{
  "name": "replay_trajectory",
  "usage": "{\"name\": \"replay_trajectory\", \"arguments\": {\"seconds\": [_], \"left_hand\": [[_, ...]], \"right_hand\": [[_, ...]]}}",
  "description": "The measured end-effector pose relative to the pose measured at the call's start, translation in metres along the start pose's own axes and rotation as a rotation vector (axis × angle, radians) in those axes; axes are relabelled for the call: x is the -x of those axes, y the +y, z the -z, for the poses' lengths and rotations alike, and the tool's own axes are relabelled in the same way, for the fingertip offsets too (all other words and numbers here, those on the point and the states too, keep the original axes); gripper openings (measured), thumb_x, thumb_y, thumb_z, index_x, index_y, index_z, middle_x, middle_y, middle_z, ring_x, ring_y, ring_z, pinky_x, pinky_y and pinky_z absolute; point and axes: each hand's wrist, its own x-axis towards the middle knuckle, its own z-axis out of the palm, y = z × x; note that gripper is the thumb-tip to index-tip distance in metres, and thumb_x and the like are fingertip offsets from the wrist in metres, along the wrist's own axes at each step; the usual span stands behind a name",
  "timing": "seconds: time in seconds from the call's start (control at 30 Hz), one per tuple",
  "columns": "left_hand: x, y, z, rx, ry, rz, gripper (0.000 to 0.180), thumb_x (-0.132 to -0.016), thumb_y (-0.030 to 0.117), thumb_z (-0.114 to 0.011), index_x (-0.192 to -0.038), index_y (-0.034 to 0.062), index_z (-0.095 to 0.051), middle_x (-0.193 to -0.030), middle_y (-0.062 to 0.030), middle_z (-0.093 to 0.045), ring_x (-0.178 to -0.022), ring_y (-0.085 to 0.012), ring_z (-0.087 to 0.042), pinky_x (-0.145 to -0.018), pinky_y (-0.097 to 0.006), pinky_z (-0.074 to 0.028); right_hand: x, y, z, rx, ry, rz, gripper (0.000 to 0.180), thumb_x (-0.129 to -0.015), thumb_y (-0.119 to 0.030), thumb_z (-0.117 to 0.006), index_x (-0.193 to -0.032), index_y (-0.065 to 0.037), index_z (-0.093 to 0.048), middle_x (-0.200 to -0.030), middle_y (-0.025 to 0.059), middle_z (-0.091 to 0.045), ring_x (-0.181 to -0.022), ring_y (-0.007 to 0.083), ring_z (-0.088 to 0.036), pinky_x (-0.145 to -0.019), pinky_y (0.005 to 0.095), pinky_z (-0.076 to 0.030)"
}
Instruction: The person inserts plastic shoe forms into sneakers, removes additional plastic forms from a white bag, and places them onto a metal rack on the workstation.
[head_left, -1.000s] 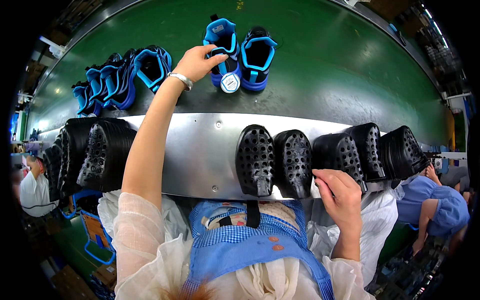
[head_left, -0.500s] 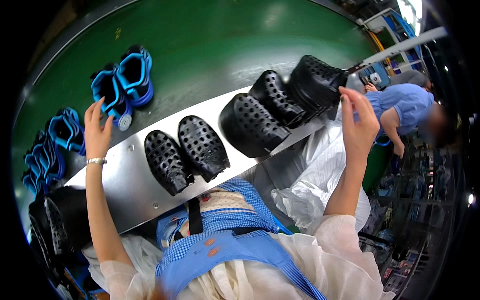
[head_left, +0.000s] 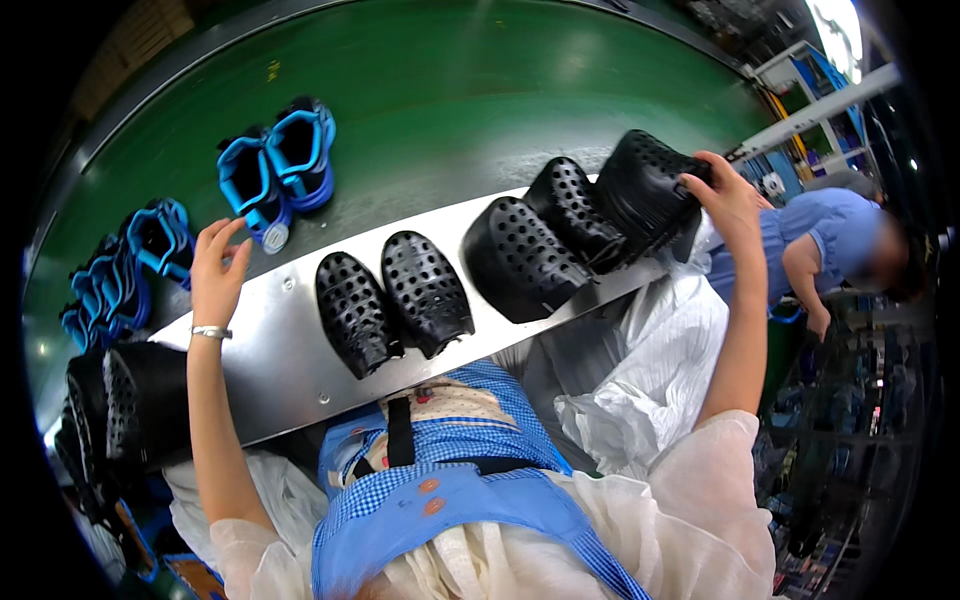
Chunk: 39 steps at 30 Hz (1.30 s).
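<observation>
Rightmost stack: black perforated shoe inserts (head_left: 650, 190), at the right end of the steel ledge (head_left: 260, 365)
Right hand (head_left: 736, 205): fingers at that stack's edge; whether they pinch, I can't tell
Left hand (head_left: 215, 280): fingers spread, just beside two blue-and-black sneakers (head_left: 280, 180)
Ledge count: five stacks, middle to right; others overlap at left
Surface: green tabletop (head_left: 440, 110)
Nearby: crumpled white sack (head_left: 650, 390), co-worker in blue (head_left: 840, 230)

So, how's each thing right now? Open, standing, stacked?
Left hand, open, empty
Right hand, at rightmost black stack, grip unclear
Rightmost black stack, layered
Shoe with round tag, upright
Two centre black pieces, side by side
White bag, crumpled
Bracelet, on left wrist
</observation>
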Motion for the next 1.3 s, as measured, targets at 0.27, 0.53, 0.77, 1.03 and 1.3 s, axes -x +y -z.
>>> {"name": "replay_trajectory", "arguments": {"seconds": [0.27, 0.53, 0.77, 1.03, 1.3], "left_hand": [[-0.008, 0.020, -0.009, 0.058, 0.155, -0.137, 0.029, -0.076, 0.013, -0.065, -0.104, 0.0089, -0.062, -0.098, -0.0110, -0.056, -0.076, -0.0216, -0.059, -0.068, -0.030, -0.049], [0.000, 0.085, -0.020, 1.095, -0.220, 0.184, 0.082, -0.085, 0.046, -0.058, -0.140, 0.0006, -0.018, -0.130, -0.0124, -0.043, -0.103, -0.0175, -0.056, -0.089, -0.029, -0.046], [-0.007, 0.063, -0.006, 1.469, 0.143, 0.529, 0.054, -0.078, 0.055, -0.061, -0.101, 0.0068, -0.052, -0.090, -0.0022, -0.057, -0.079, -0.0096, -0.057, -0.072, -0.024, -0.047], [-0.007, 0.014, -0.001, 0.887, 0.186, 0.510, 0.050, -0.085, 0.045, -0.055, -0.100, -0.0026, -0.059, -0.100, -0.0129, -0.058, -0.069, -0.0138, -0.060, -0.058, -0.026, -0.051], [-0.026, -0.035, -0.041, 0.043, 0.196, 0.112, 0.030, -0.076, 0.011, -0.062, -0.104, 0.0037, -0.055, -0.096, -0.0140, -0.053, -0.090, -0.0331, -0.055, -0.075, -0.041, -0.047]], "right_hand": [[0.005, 0.006, 0.043, -0.286, 0.137, 0.029, 0.038, -0.087, -0.011, -0.058, -0.123, -0.003, -0.050, -0.113, 0.0076, -0.057, -0.100, 0.0139, -0.054, -0.088, 0.0250, -0.041], [0.036, -0.263, -0.064, -0.742, -0.358, 0.423, 0.042, -0.078, -0.002, -0.063, -0.118, -0.001, -0.053, -0.104, 0.0102, -0.061, -0.088, 0.0154, -0.061, -0.079, 0.0267, -0.048], [0.036, -0.356, -0.126, -0.570, -0.561, 0.583, 0.037, -0.075, -0.020, -0.071, -0.101, 0.004, -0.059, -0.080, 0.0160, -0.065, -0.070, 0.0184, -0.064, -0.065, 0.0284, -0.050], [0.000, -0.381, -0.158, -0.372, -0.452, 0.788, 0.029, -0.075, -0.025, -0.067, -0.078, 0.002, -0.056, -0.067, 0.0196, -0.058, -0.062, 0.0366, -0.057, -0.057, 0.0401, -0.044], [-0.076, -0.425, -0.190, -0.166, -0.923, 0.642, 0.033, -0.076, -0.031, -0.064, -0.074, 0.002, -0.061, -0.056, 0.0104, -0.056, -0.044, 0.0165, -0.057, -0.044, 0.0286, -0.047]]}}
